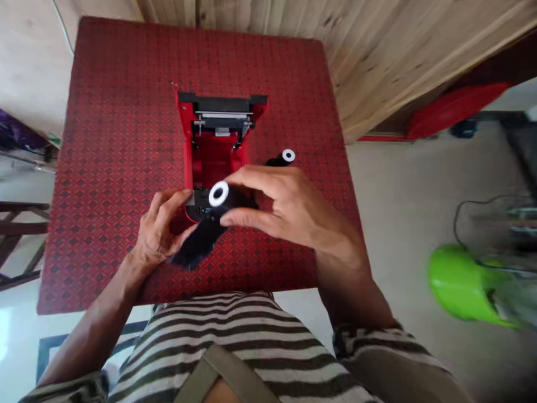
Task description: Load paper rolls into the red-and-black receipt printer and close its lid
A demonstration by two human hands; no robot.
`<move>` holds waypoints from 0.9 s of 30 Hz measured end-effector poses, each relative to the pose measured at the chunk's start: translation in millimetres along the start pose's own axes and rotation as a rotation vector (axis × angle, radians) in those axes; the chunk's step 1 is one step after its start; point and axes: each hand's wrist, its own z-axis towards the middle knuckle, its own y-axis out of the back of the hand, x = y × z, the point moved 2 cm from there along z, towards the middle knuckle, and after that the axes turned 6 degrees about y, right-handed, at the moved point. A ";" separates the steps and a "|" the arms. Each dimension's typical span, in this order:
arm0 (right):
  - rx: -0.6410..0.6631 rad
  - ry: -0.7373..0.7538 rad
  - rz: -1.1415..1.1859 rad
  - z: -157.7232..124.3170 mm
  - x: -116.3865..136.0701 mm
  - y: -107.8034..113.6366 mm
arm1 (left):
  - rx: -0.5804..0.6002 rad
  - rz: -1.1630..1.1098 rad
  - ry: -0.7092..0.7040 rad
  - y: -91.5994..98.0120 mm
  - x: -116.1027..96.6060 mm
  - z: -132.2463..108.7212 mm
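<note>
A red and black label printer [213,154] stands on the table with its lid raised at the back and its inner compartment exposed. My left hand [157,226] grips the printer's front left corner between thumb and fingers. Over the printer's front edge, my right hand [281,204] pinches a black ribbon roll [241,197] with a white core. A loose length of black ribbon [197,243] hangs from this roll toward my left thumb. Beside the printer on the right lies a second black roll [274,162], also with a white core, partly hidden behind my right hand.
A red patterned cloth [117,112] covers the square table. Wooden panelling [268,17] runs along its far side. On the floor to the right is a bright green plastic stool or bin [457,282], with a dark cable nearby. Part of a wooden chair [20,229] stands at the left.
</note>
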 end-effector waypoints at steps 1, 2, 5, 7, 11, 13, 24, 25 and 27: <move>0.004 -0.020 -0.054 4.1 -1.6 -3.1 | 0.001 -0.013 -0.013 -0.3 1.3 -0.1; 0.011 -0.039 -0.107 8.1 -2.9 -6.2 | 0.002 -0.023 -0.023 -0.6 2.5 -0.1; 0.050 -0.103 -0.268 19.1 -2.6 -14.7 | 0.001 -0.042 -0.032 -1.4 4.9 -0.2; 0.079 -0.148 -0.366 25.2 -0.8 -19.3 | 0.004 -0.050 -0.028 -1.9 5.4 -0.5; 0.084 -0.209 -0.479 33.8 -3.3 -26.2 | 0.009 -0.050 -0.018 -2.9 5.2 -1.4; 0.087 -0.225 -0.497 36.2 -7.7 -29.0 | 0.011 -0.041 -0.012 -3.3 4.6 -1.8; 0.133 -0.267 -0.513 43.8 -7.9 -36.6 | 0.016 -0.011 0.018 -4.0 3.9 -2.7; 0.152 -0.278 -0.525 45.1 -7.6 -36.8 | 0.014 -0.009 0.015 -3.9 3.8 -2.7; 0.184 -0.297 -0.550 48.1 -6.9 -36.2 | 0.013 -0.001 0.010 -3.7 3.5 -2.7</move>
